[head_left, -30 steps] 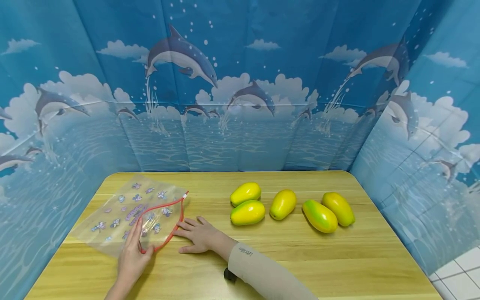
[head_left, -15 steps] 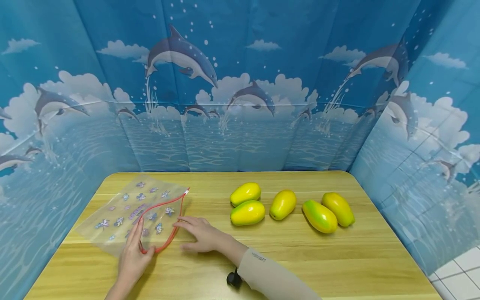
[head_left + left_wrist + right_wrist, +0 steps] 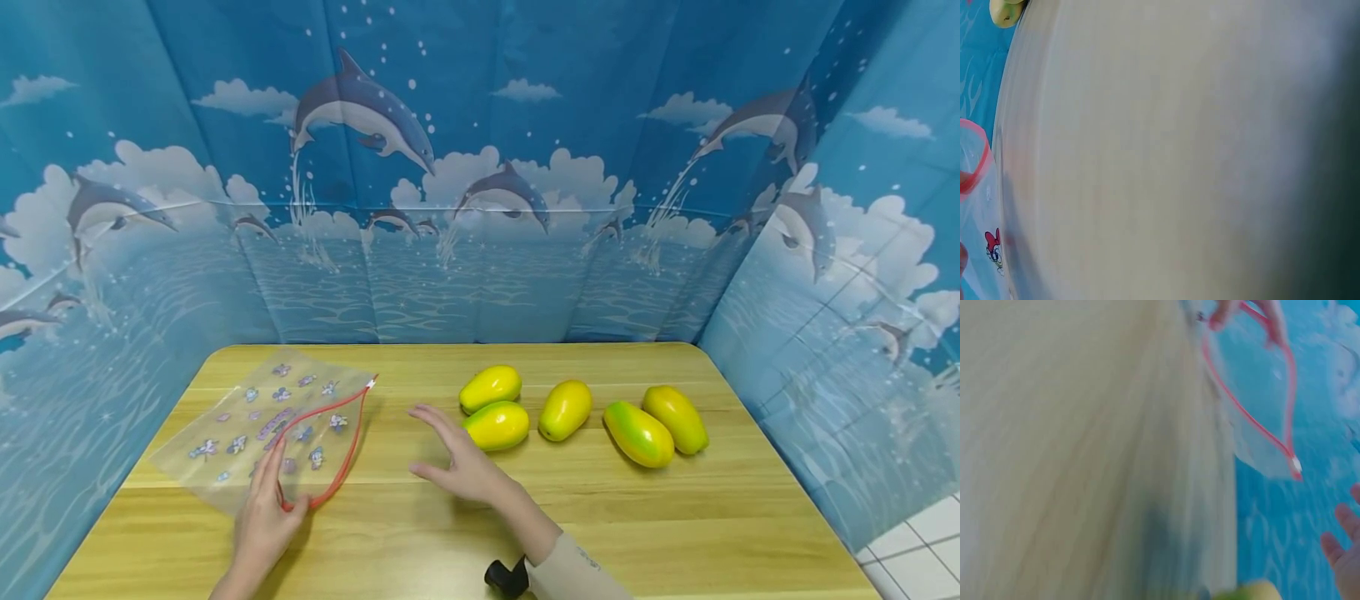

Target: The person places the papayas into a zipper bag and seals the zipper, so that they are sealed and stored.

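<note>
A clear plastic slider zip bag [image 3: 247, 425] with a red zip edge and small cartoon prints lies at the left of the table, its mouth parted. My left hand [image 3: 266, 517] holds the near end of that mouth, thumb and fingers at the red edge. My right hand [image 3: 465, 462] hovers over the table with spread fingers, holding nothing, between the bag and the mangoes. Closest to it is a yellow mango [image 3: 498, 425], partly behind its fingers, with another mango [image 3: 491, 388] just beyond. In the right wrist view the bag's white slider [image 3: 1296, 464] shows.
Farther right lie a single mango [image 3: 566, 410] and a touching pair, a greenish-yellow mango [image 3: 639, 433] and a yellow mango [image 3: 676, 418]. A dolphin-print curtain [image 3: 480, 250] hangs behind the wooden table [image 3: 420, 550]. A black wrist device [image 3: 507, 577] sits by my right sleeve.
My right hand has left the bag's red edge and moved right toward the mangoes. The bag's mouth has shifted slightly, while my left hand stays at its near end.
</note>
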`<state>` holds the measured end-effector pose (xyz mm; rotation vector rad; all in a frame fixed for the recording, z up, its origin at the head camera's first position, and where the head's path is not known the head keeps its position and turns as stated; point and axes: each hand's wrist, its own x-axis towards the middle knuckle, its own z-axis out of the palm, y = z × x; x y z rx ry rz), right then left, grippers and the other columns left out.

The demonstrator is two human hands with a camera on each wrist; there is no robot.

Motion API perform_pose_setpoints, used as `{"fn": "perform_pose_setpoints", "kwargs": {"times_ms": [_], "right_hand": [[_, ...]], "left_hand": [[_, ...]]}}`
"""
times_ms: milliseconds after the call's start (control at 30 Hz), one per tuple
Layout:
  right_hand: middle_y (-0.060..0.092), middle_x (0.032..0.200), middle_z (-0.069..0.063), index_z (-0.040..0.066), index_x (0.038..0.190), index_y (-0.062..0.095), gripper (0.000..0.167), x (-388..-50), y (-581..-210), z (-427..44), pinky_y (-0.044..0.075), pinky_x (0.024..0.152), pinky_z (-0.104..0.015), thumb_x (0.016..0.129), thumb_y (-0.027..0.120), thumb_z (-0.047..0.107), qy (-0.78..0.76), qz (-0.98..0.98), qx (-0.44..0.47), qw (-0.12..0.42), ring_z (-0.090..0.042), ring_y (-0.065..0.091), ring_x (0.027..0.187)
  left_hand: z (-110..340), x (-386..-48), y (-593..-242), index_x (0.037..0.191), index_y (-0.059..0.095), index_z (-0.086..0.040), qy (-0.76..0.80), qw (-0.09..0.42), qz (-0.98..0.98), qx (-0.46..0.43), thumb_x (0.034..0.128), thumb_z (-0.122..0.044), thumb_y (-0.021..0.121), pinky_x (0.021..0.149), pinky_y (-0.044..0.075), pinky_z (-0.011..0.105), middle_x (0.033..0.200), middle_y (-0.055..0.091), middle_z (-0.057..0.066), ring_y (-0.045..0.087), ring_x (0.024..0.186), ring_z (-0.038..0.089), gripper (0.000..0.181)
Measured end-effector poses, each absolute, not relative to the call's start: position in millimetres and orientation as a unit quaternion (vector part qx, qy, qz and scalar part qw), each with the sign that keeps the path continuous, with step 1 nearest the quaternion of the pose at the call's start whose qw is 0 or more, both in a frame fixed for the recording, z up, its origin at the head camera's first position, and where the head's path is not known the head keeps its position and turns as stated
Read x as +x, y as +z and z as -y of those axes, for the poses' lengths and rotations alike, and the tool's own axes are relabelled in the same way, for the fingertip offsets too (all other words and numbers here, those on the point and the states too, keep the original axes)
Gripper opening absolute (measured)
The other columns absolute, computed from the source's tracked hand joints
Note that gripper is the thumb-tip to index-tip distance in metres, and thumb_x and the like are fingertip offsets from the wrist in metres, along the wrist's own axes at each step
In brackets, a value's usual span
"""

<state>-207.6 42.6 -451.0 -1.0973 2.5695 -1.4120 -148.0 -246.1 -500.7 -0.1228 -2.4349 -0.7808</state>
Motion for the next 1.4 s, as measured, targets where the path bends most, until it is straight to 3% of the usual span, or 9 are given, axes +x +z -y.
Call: {"fn": "perform_pose_setpoints", "kwargs": {"times_ms": [167,367,600,700,833,933,1100,1333,1400], "right_hand": [[0.028,0.146,0.004,0.018,0.142,0.029,0.069,-203.9,-447.5,-74.0,0.027,0.105,-0.049,0.084,0.066,0.024,-0.509,-0.810,-0.290,-0.027,-0.018,0.025,0.134],[0.031,0.145,-0.005,0.016,0.142,0.030,0.071,-201.6,-444.2,-114.1,0.028,0.102,-0.054,0.082,0.068,0.016,-0.534,-0.807,-0.235,-0.092,-0.025,0.030,0.131],[0.036,0.140,-0.008,0.015,0.140,0.033,0.069,-197.6,-448.3,-161.8,0.030,0.099,-0.054,0.081,0.069,0.014,-0.528,-0.822,-0.159,-0.144,-0.027,0.034,0.126],[0.036,0.140,-0.014,0.011,0.140,0.033,0.069,-192.2,-447.0,-178.8,0.031,0.100,-0.036,0.081,0.069,0.011,-0.516,-0.830,-0.136,-0.165,-0.029,0.034,0.125],[0.031,0.143,-0.015,0.009,0.141,0.029,0.072,-188.5,-449.0,-202.7,0.030,0.102,-0.037,0.081,0.069,0.012,-0.504,-0.841,-0.101,-0.171,-0.032,0.032,0.126],[0.030,0.143,-0.014,0.009,0.142,0.028,0.074,-188.0,-453.7,-219.7,0.029,0.100,-0.048,0.081,0.069,0.011,-0.494,-0.846,-0.082,-0.181,-0.034,0.031,0.126],[0.036,0.138,-0.017,0.005,0.140,0.031,0.073,-184.8,-456.9,-242.4,0.029,0.095,-0.020,0.078,0.070,0.003,-0.475,-0.846,-0.057,-0.234,-0.033,0.035,0.120],[0.032,0.139,-0.017,0.006,0.142,0.028,0.074,-184.3,-463.1,-274.9,0.029,0.095,-0.027,0.079,0.068,0.006,-0.462,-0.853,-0.001,-0.243,-0.033,0.033,0.120],[0.031,0.140,-0.017,0.007,0.142,0.027,0.074,-184.2,-465.0,-284.2,0.027,0.095,-0.024,0.080,0.067,0.007,-0.462,-0.852,0.013,-0.245,-0.034,0.032,0.120]], "left_hand": [[246.9,-146.1,-499.7,0.142,0.029,-0.005,-0.289,0.287,0.912,-0.047,0.0518,0.010,0.077,0.037,0.028,0.021,0.132,0.039,0.021,0.035,0.053,0.006,0.103],[247.4,-144.6,-499.2,0.141,0.030,-0.003,-0.291,0.295,0.909,-0.049,0.0501,0.011,0.077,0.038,0.030,0.023,0.130,0.041,0.022,0.051,0.067,0.027,0.103],[248.3,-144.5,-500.3,0.143,0.028,-0.007,-0.287,0.285,0.914,-0.040,0.0520,0.009,0.078,0.038,0.028,0.021,0.131,0.040,0.020,0.035,0.054,0.006,0.105],[247.7,-143.8,-499.7,0.143,0.029,-0.006,-0.288,0.288,0.912,-0.042,0.0520,0.009,0.077,0.037,0.028,0.021,0.131,0.040,0.020,0.042,0.057,0.012,0.104],[246.7,-143.2,-498.9,0.142,0.030,-0.004,-0.288,0.294,0.910,-0.045,0.0519,0.010,0.077,0.037,0.028,0.021,0.131,0.041,0.020,0.044,0.058,0.015,0.103],[246.5,-143.5,-499.0,0.142,0.030,-0.004,-0.293,0.293,0.909,-0.045,0.0517,0.011,0.077,0.038,0.029,0.021,0.131,0.041,0.021,0.050,0.063,0.020,0.103],[245.9,-144.2,-499.5,0.142,0.029,-0.005,-0.303,0.287,0.907,-0.046,0.0521,0.012,0.076,0.038,0.030,0.022,0.130,0.040,0.022,0.055,0.078,0.035,0.103],[244.9,-144.1,-498.2,0.142,0.030,-0.005,-0.300,0.286,0.909,-0.040,0.0523,0.011,0.077,0.037,0.029,0.020,0.131,0.041,0.020,0.051,0.068,0.025,0.103],[245.0,-144.7,-498.8,0.142,0.030,-0.006,-0.299,0.284,0.910,-0.039,0.0525,0.010,0.077,0.037,0.028,0.020,0.131,0.041,0.019,0.045,0.059,0.014,0.103]]}}
